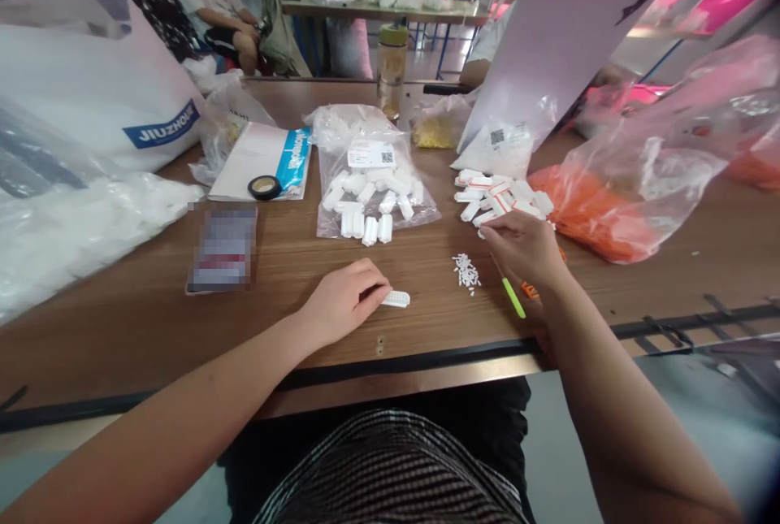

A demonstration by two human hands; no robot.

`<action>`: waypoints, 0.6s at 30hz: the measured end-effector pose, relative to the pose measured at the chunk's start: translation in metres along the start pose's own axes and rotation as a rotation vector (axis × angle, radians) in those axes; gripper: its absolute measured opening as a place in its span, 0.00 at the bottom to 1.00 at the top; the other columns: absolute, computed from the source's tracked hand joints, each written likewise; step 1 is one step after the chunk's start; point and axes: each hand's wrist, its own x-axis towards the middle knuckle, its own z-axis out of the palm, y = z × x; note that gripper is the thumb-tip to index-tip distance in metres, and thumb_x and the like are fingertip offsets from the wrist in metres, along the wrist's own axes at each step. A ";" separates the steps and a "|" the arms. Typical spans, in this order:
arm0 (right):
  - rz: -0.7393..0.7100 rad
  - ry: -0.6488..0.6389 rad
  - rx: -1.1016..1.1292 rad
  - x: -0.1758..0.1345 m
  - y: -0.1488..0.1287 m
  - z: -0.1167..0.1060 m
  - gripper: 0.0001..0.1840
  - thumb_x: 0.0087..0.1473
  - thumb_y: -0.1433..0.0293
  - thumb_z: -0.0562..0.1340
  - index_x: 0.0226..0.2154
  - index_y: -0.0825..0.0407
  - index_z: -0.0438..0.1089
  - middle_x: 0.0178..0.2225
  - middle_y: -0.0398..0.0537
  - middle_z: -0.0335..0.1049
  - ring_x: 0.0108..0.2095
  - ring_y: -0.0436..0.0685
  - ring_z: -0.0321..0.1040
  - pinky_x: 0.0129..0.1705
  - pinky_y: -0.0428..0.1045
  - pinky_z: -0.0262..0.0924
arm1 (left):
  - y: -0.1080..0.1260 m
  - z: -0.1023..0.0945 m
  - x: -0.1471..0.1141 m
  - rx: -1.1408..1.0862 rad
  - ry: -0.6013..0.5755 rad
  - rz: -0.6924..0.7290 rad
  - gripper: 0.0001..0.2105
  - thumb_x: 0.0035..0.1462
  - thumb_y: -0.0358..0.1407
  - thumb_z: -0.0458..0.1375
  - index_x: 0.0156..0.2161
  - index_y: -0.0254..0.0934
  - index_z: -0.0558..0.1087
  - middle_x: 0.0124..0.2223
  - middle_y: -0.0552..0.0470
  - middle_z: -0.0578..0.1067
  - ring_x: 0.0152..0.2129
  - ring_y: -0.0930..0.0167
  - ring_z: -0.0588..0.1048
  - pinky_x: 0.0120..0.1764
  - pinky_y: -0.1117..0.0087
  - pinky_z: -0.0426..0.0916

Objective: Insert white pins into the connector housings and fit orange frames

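My left hand (348,300) is closed on a small white plastic connector housing (398,298) with rows of holes, held low over the table near its front edge. My right hand (522,241) has its fingers pinched together at the near side of a pile of white housings with red stripes (500,195); what is between the fingertips is hidden. Below that hand, a thin tool with a yellow-green handle (513,298) slants toward me; whether the hand touches its shaft I cannot tell. A heap of tiny white pins (466,272) lies between my hands.
A clear bag with white housings (378,175) lies at the middle. Left are a phone (223,249), black tape roll (264,187) on a booklet, and large white bags. Orange parts in a bag (597,211) stand right; a bottle (391,73) stands behind. People sit beyond.
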 end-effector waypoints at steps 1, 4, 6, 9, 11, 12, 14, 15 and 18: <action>0.025 -0.088 0.000 -0.001 0.000 -0.001 0.09 0.52 0.64 0.63 0.28 0.50 0.78 0.29 0.45 0.77 0.31 0.55 0.72 0.35 0.50 0.63 | -0.001 0.001 0.000 0.004 0.005 -0.001 0.09 0.67 0.37 0.53 0.38 0.39 0.75 0.39 0.53 0.74 0.36 0.71 0.73 0.42 0.65 0.68; 0.083 -0.325 -0.036 -0.002 -0.003 -0.007 0.09 0.51 0.64 0.63 0.28 0.49 0.79 0.26 0.42 0.77 0.29 0.54 0.72 0.32 0.49 0.62 | -0.002 0.002 0.000 0.028 0.036 -0.034 0.09 0.67 0.37 0.53 0.39 0.40 0.75 0.37 0.53 0.74 0.34 0.70 0.73 0.39 0.65 0.67; 0.099 -0.418 -0.084 -0.001 -0.006 -0.009 0.09 0.50 0.63 0.63 0.28 0.48 0.79 0.24 0.41 0.77 0.27 0.54 0.71 0.30 0.48 0.61 | 0.000 0.003 -0.001 0.038 0.046 -0.063 0.09 0.67 0.37 0.53 0.38 0.40 0.75 0.36 0.53 0.74 0.32 0.71 0.72 0.37 0.66 0.66; 0.085 -0.443 -0.166 0.000 -0.009 -0.006 0.09 0.51 0.64 0.63 0.27 0.47 0.80 0.24 0.41 0.77 0.28 0.54 0.72 0.31 0.49 0.61 | 0.004 0.003 -0.003 0.022 0.048 -0.072 0.09 0.67 0.39 0.53 0.39 0.40 0.75 0.35 0.53 0.74 0.30 0.71 0.71 0.35 0.67 0.65; 0.067 -0.433 -0.207 -0.002 -0.012 -0.001 0.09 0.50 0.64 0.64 0.27 0.47 0.80 0.25 0.42 0.78 0.29 0.55 0.72 0.32 0.49 0.61 | 0.006 0.002 -0.004 0.004 0.035 -0.067 0.08 0.65 0.41 0.56 0.42 0.40 0.74 0.35 0.54 0.73 0.28 0.72 0.71 0.34 0.68 0.65; 0.062 -0.425 -0.218 -0.004 -0.013 0.001 0.08 0.50 0.64 0.64 0.27 0.47 0.80 0.25 0.42 0.78 0.29 0.55 0.72 0.32 0.49 0.61 | 0.007 0.002 -0.005 0.001 0.021 -0.064 0.08 0.63 0.41 0.58 0.44 0.41 0.74 0.35 0.54 0.73 0.27 0.72 0.70 0.33 0.68 0.65; 0.057 -0.403 -0.223 -0.005 -0.014 0.002 0.09 0.50 0.64 0.64 0.28 0.47 0.80 0.26 0.43 0.78 0.29 0.55 0.72 0.32 0.49 0.61 | 0.007 0.001 -0.006 0.016 -0.016 -0.052 0.11 0.58 0.40 0.63 0.46 0.42 0.73 0.36 0.54 0.73 0.27 0.72 0.70 0.34 0.68 0.66; 0.063 -0.370 -0.215 -0.003 -0.014 0.000 0.09 0.51 0.64 0.63 0.28 0.48 0.80 0.26 0.43 0.78 0.29 0.55 0.72 0.32 0.49 0.61 | 0.007 0.001 -0.007 0.028 -0.031 -0.047 0.12 0.57 0.40 0.64 0.46 0.42 0.73 0.37 0.55 0.73 0.28 0.72 0.70 0.34 0.68 0.66; 0.068 -0.112 -0.220 0.025 -0.007 -0.016 0.11 0.54 0.66 0.62 0.32 0.51 0.80 0.28 0.43 0.78 0.29 0.52 0.72 0.33 0.47 0.62 | 0.006 0.003 -0.008 0.046 -0.039 -0.045 0.11 0.57 0.38 0.63 0.46 0.43 0.74 0.38 0.55 0.73 0.30 0.71 0.71 0.35 0.67 0.66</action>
